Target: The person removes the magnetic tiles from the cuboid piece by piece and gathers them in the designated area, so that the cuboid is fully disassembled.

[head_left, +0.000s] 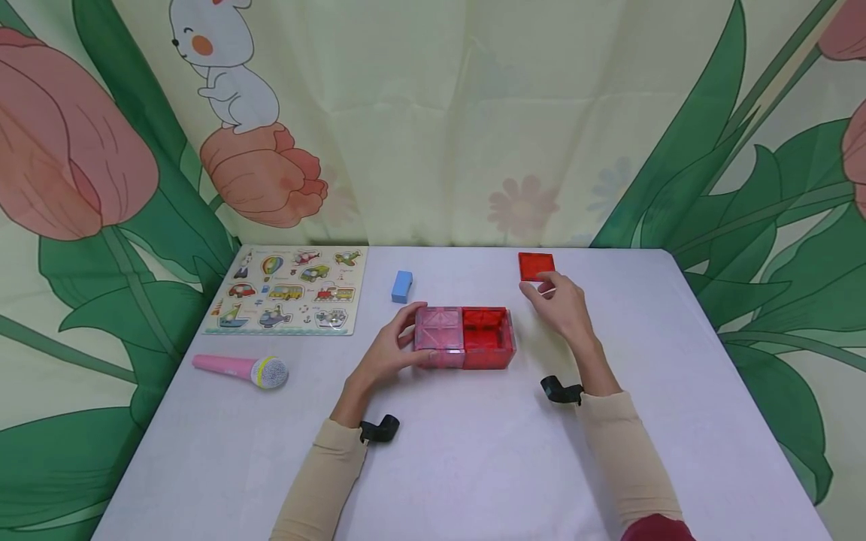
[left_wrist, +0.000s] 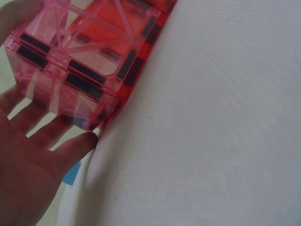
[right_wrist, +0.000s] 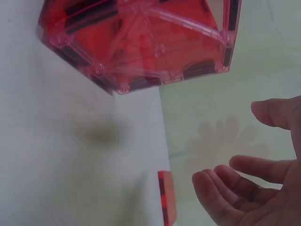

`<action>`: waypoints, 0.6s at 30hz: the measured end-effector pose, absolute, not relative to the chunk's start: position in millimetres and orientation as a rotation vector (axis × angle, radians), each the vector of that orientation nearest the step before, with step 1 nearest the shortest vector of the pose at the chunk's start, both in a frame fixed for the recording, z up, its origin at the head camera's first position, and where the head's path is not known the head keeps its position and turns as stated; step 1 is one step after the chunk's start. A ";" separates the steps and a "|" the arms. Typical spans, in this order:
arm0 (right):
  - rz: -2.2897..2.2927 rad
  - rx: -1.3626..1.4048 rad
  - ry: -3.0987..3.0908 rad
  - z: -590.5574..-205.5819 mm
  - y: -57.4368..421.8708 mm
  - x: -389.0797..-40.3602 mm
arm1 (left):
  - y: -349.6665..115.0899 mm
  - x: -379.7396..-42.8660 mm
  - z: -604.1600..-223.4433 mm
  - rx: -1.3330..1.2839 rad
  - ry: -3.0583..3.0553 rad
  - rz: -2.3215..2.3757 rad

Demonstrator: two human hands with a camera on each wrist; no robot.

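Observation:
A box built of clear magnetic tiles (head_left: pixel 440 340) stands in the middle of the table, pink on its left half and red on its right. The pink half has a tile across its top, while the red half looks open above. My left hand (head_left: pixel 391 347) grips the box's left end, thumb along the near side and fingers round the far side. To the right of the box, my right hand (head_left: pixel 563 306) is raised with its fingers apart, holding nothing. Just beyond its fingertips lies a flat red magnetic tile (head_left: pixel 536 264), which the right wrist view shows apart from the hand.
Behind the box sits a small blue block (head_left: pixel 402 286). At the back left lies a puzzle board (head_left: pixel 291 282) with vehicle pictures, and a pink toy microphone (head_left: pixel 233 368) is nearer me. A printed curtain (head_left: pixel 433 135) hangs along the table's far edge.

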State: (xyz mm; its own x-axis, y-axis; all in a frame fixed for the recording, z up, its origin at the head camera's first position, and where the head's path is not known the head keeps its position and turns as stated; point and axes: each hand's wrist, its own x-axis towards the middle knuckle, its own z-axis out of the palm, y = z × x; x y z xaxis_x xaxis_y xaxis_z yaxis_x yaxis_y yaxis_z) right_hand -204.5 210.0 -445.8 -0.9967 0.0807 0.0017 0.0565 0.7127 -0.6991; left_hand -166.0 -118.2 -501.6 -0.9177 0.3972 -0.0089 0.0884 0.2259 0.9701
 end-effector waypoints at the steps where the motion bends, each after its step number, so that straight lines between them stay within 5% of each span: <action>1: 1.183 -0.101 -2.882 -445.3 208.6 -202.2 | -118.5 -166.4 -503.4 0.459 2.250 1.752; 18: 1.313 0.218 -2.943 -447.6 198.4 -176.7 | -118.9 -165.4 -507.8 0.487 2.280 1.802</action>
